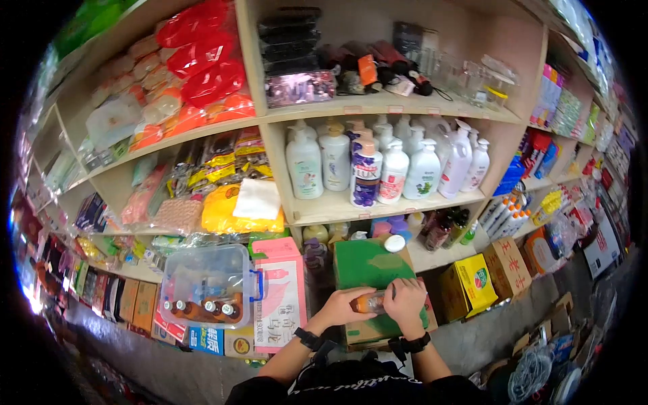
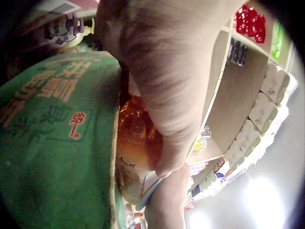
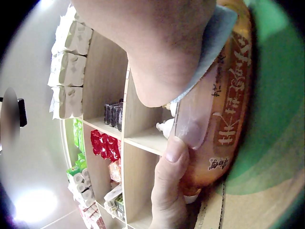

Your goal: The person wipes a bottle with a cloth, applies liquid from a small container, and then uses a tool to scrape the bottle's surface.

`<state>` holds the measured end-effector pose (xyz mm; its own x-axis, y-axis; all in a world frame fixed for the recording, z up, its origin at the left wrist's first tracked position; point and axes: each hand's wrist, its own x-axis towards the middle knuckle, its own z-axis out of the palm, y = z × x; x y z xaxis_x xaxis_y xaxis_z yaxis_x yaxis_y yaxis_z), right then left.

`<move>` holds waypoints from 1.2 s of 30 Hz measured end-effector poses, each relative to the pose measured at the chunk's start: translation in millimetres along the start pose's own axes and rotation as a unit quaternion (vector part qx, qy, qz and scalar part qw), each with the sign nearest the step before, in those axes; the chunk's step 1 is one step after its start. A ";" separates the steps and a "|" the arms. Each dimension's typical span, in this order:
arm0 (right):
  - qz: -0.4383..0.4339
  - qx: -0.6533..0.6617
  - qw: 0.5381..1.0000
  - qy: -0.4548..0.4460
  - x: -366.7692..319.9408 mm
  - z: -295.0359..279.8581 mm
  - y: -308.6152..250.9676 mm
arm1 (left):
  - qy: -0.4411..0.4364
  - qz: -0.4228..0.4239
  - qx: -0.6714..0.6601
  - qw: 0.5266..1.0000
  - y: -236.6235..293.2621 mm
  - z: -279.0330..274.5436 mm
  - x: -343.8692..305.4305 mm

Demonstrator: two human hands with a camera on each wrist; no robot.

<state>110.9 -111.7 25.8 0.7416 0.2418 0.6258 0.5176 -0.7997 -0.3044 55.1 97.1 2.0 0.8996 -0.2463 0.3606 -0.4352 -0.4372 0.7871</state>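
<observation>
A bottle of amber drink (image 1: 366, 303) lies on its side over a green carton (image 1: 368, 262), its printed label showing in the right wrist view. My left hand (image 1: 343, 308) grips one end of the bottle, and its thumb (image 3: 172, 164) lies along the side. At the other end, my right hand (image 1: 406, 305) holds a thin blue cloth (image 3: 212, 52) against the bottle. The cloth's edge also shows beneath the fingers in the left wrist view. Parts of both hands hide the bottle's ends.
Left of the carton, a clear plastic bin (image 1: 206, 270) holds several amber bottles, beside a pink and white box (image 1: 280, 297). A white round lid (image 1: 394, 243) sits on the carton's back. Shelves hold pump bottles (image 1: 364, 177). A yellow box (image 1: 472, 283) stands right.
</observation>
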 end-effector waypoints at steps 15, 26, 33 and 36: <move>0.002 0.014 1.000 0.001 -2.7 -1.9 -2.0 | -0.002 -0.030 -0.018 0.999 4.6 -0.5 0.9; 0.006 0.014 1.000 -0.006 -1.6 -1.2 -2.9 | 0.011 -0.007 -0.007 1.000 5.1 -0.5 1.0; -0.011 0.017 1.000 0.017 -1.1 2.5 -0.2 | 0.023 -0.008 -0.014 1.000 4.1 0.1 0.3; -0.014 0.016 1.000 0.018 -0.9 3.0 0.0 | 0.002 -0.025 -0.011 1.000 3.5 -0.9 -0.5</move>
<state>111.5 -110.3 23.1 0.7104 0.2432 0.6604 0.5523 -0.7742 -0.3090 53.1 96.5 5.0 0.9208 -0.2201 0.3221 -0.3879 -0.4292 0.8156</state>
